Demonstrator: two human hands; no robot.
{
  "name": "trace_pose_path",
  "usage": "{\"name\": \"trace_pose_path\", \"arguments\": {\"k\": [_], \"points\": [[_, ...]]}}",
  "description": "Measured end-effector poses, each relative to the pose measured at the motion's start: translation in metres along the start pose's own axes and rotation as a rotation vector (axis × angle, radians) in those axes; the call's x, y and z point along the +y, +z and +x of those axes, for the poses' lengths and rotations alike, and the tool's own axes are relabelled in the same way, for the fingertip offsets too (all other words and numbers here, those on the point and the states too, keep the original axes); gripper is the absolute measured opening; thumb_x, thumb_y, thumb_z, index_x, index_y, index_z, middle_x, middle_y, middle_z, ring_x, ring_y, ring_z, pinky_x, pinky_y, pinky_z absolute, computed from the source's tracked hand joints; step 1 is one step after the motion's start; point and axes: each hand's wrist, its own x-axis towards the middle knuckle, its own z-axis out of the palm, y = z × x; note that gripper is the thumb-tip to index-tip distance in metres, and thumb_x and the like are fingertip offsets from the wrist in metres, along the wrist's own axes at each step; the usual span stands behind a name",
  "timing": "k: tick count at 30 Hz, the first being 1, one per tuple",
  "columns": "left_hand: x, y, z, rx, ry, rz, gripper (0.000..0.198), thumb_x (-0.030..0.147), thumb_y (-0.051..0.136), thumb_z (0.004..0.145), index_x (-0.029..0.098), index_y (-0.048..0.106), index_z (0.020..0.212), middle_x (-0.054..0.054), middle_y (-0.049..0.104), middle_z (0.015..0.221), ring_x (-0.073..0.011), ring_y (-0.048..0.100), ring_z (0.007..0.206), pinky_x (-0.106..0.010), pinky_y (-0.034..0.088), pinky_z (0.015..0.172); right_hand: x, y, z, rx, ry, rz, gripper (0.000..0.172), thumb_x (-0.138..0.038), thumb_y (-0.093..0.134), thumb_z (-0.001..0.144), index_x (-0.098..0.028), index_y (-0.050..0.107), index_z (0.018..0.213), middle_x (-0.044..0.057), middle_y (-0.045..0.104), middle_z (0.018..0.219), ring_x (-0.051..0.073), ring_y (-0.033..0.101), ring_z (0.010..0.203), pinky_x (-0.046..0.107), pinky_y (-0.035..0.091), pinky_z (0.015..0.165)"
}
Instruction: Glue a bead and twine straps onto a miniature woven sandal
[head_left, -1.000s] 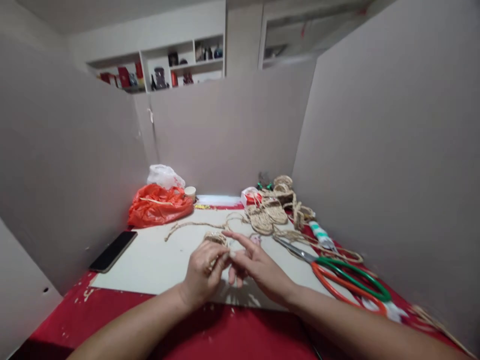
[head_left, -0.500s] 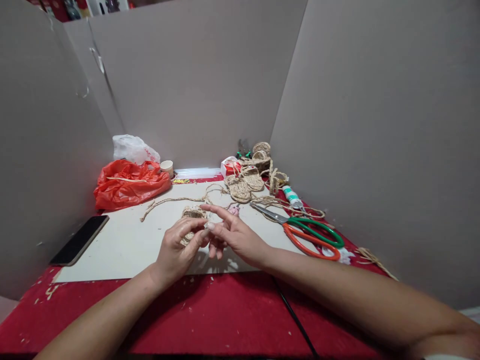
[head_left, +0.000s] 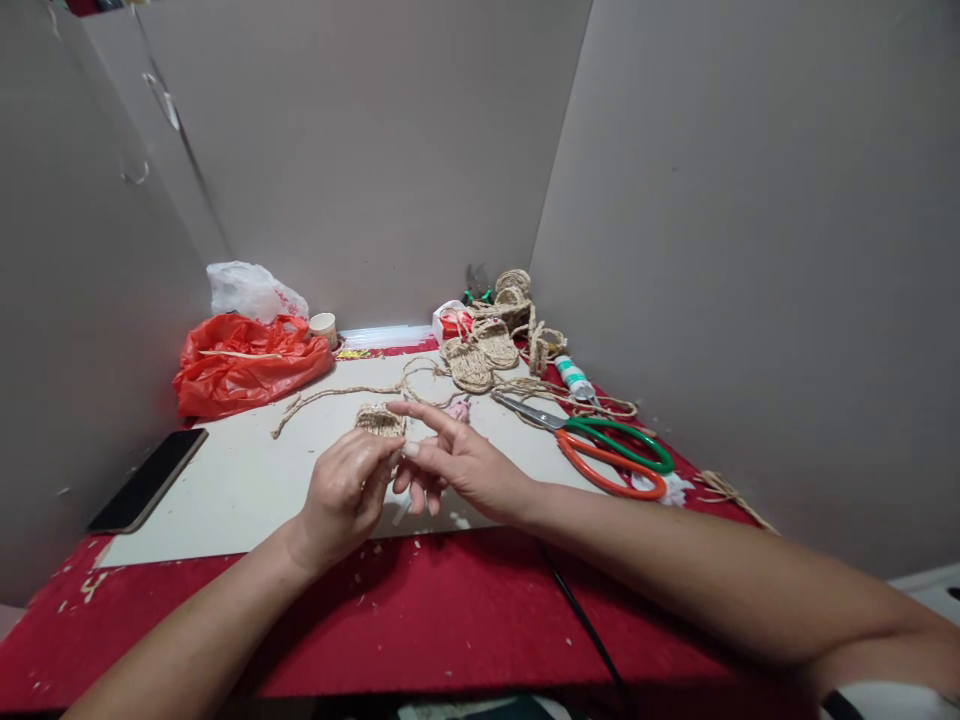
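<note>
My left hand (head_left: 346, 495) and my right hand (head_left: 448, 462) meet over the white board (head_left: 247, 480), fingertips pinched together on a thin straw strand. The right index finger points left, above a small woven straw piece (head_left: 379, 419) lying on the board just beyond the hands. A long twisted straw rope (head_left: 330, 395) trails from that piece toward the left. What exactly sits between the fingertips is too small to name beyond a strand.
Orange and green scissors (head_left: 607, 452) lie to the right. Finished small straw sandals (head_left: 480, 360) and a glue tube (head_left: 576, 378) sit at the back right. A red plastic bag (head_left: 244, 360), a white bag and a paper cup (head_left: 323, 326) are back left, a phone (head_left: 146, 480) at the left. Cardboard walls enclose the red-covered table.
The camera has tilted down, so the shelves have left the view. Both hands stay pinched together near the woven piece, shifted slightly toward me.
</note>
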Motion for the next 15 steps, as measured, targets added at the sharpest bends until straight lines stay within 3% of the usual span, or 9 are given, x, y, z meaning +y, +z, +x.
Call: {"name": "trace_pose_path", "arguments": {"k": [8,15], "points": [[0.007,0.004,0.000,0.048,-0.191,-0.035,0.010,0.015,0.050,0.092,0.018,0.057,0.097,-0.002,0.064,0.077,-0.0124,0.060,0.070,-0.025,0.048,0.067,0.006,0.002,0.002,-0.017,-0.004,0.015,0.060,-0.042,0.060,0.088,-0.020,0.036,0.139,-0.002,0.069,0.070,0.009,0.064,0.050,0.016,0.047,0.043],[0.018,0.008,0.003,0.042,-0.556,-0.336,0.018,0.029,0.046,0.095,0.017,0.056,0.085,0.003,0.055,0.062,-0.0092,0.053,0.055,-0.022,0.045,0.057,0.006,0.003,0.001,-0.017,-0.008,0.016,0.066,-0.046,0.061,0.086,-0.020,0.034,0.140,-0.002,0.068,0.069,0.010,0.064,0.050,0.016,0.047,0.043]]}}
